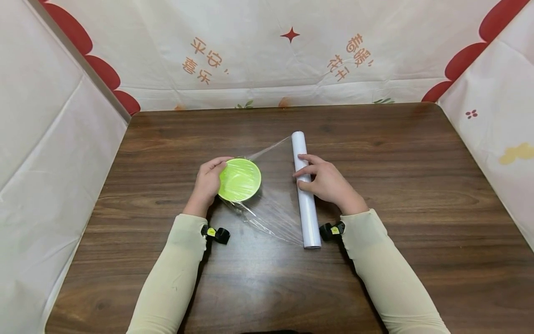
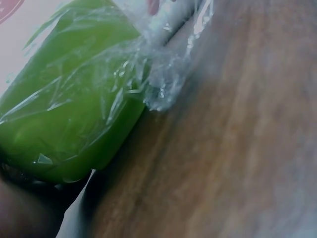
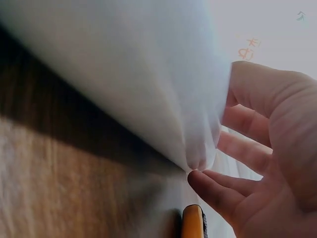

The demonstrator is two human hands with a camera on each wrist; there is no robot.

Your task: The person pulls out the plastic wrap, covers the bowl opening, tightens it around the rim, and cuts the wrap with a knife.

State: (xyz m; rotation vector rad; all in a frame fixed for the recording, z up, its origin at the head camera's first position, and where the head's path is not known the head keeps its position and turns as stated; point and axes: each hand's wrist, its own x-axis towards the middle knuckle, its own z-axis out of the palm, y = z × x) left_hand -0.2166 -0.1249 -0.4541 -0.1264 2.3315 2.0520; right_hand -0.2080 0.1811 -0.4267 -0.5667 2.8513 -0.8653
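Observation:
My left hand [image 1: 205, 183] grips the left rim of a round lime-green bowl [image 1: 241, 180], thumb on top. Clear cling film [image 1: 273, 215] lies wrinkled over the bowl's mouth and bunches below its rim. From there the film stretches right to a long white cling film roll [image 1: 306, 204], lying roughly front to back. My right hand [image 1: 331, 183] holds this roll around its middle, with thumb and fingers curved over it. In the left wrist view, the bowl's green side [image 2: 64, 114] shows under crumpled film. The roll [image 3: 124, 59] fills much of the right wrist view.
Both the bowl and the roll are over a dark brown wooden table [image 1: 417, 176]. A white cloth [image 1: 258, 55] with red and orange prints hangs along its back edge, and more white cloth stands at both sides. Black wrist straps with small cameras [image 1: 217, 234] are on both forearms.

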